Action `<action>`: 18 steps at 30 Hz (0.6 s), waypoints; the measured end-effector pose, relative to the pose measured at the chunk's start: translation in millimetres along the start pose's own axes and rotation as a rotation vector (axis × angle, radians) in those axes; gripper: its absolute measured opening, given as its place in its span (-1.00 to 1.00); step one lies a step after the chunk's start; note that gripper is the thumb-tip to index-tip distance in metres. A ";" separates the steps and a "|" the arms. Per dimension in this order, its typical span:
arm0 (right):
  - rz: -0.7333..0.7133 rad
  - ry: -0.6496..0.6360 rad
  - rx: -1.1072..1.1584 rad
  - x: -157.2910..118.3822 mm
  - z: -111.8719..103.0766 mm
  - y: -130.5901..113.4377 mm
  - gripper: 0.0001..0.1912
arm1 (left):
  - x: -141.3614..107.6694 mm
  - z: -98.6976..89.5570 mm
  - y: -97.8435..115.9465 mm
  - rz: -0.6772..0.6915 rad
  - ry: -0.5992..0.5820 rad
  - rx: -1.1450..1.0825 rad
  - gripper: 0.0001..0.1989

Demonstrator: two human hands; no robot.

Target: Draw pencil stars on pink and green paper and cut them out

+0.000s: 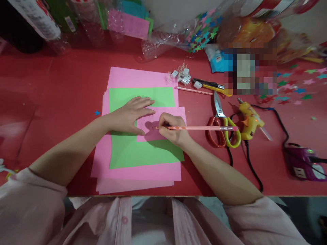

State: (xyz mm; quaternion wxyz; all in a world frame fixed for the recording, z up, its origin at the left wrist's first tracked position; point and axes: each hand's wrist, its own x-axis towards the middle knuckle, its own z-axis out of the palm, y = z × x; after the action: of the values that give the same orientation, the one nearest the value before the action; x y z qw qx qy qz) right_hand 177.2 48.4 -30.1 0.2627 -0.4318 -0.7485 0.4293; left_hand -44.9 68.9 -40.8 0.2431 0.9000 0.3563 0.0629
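Note:
My right hand (174,130) is closed round a pink pencil (201,128), its tip down on a small pink paper (163,136) and its eraser end pointing right. My left hand (135,114) lies with fingers spread over the left part of that paper and the green sheet (133,154) beneath it. Under the green sheet are larger pink sheets (143,173), stacked a little askew. Faint marks seem to show on the small paper near the pencil tip, too small to read.
Right of the papers lie scissors (219,115), a second pencil (194,90), a cutter knife (212,84) and small white tags (186,79). Farther right are a yellow glue gun (249,119) with a black cord and a purple box (304,163). Plastic bottles (163,42) line the back.

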 end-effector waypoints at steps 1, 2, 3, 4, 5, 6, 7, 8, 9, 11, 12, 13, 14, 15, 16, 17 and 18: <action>-0.002 0.002 0.004 -0.1 0.2 0.0 -0.90 | 0.0 0.1 -0.2 -0.001 -0.001 -0.004 -0.21; -0.001 0.004 0.006 -0.2 0.5 -0.1 -0.90 | -0.1 0.3 -0.3 -0.001 0.000 -0.005 -0.20; 0.003 0.004 0.009 -0.4 0.9 -0.3 -0.90 | -0.1 0.3 -0.4 -0.001 0.000 -0.004 -0.20; 0.008 0.006 0.013 -0.7 1.5 -0.6 -0.89 | -0.2 0.3 -0.5 -0.001 0.000 -0.001 -0.20; 0.012 0.009 0.015 -1.0 2.2 -1.1 -0.89 | -0.2 0.3 -0.4 -0.001 0.000 0.003 -0.20; 0.016 0.013 0.014 -1.3 3.0 -1.6 -0.88 | -0.3 0.2 -0.3 -0.001 -0.001 0.007 -0.21; 0.020 0.016 0.013 -1.5 3.9 -2.1 -0.89 | -0.3 0.0 -0.2 -0.001 -0.003 0.011 -0.22; 0.022 0.018 0.012 -1.7 4.7 -2.5 -0.89 | -0.3 -0.2 0.1 -0.001 -0.004 0.011 -0.23; 0.021 0.017 0.011 -1.8 5.5 -2.9 -0.90 | -0.4 -0.5 0.4 -0.001 -0.005 0.010 -0.23; 0.019 0.009 0.012 -1.6 6.9 -3.3 -0.91 | -0.4 -1.0 1.0 0.000 -0.004 0.006 -0.23; 0.018 0.000 0.015 -1.3 7.3 -3.3 -0.91 | -0.5 -1.2 1.4 0.002 -0.003 0.004 -0.23; 0.021 -0.007 0.017 -1.1 7.7 -3.3 -0.92 | -0.5 -1.4 1.6 0.002 -0.001 0.002 -0.23; 0.027 -0.014 0.017 -0.9 8.0 -3.1 -0.92 | -0.6 -1.5 1.8 0.002 0.000 0.002 -0.24; 0.032 -0.021 0.019 -0.7 8.3 -3.0 -0.92 | -0.6 -1.5 1.9 0.002 0.000 0.002 -0.24; 0.038 -0.026 0.019 -0.6 8.5 -2.8 -0.92 | -0.7 -1.4 1.8 0.002 0.001 0.004 -0.25; 0.042 -0.028 0.021 -0.6 8.8 -2.6 -0.92 | -0.7 -1.2 1.6 0.002 0.002 0.007 -0.26; 0.043 -0.029 0.023 -0.7 9.0 -2.4 -0.92 | -0.8 -1.1 1.4 0.003 0.005 0.009 -0.26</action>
State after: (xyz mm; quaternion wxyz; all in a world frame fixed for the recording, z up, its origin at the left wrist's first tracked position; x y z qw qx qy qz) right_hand 169.6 43.4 -32.5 0.2478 -0.4384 -0.7378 0.4496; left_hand -44.9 67.9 -39.2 0.2382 0.9015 0.3557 0.0641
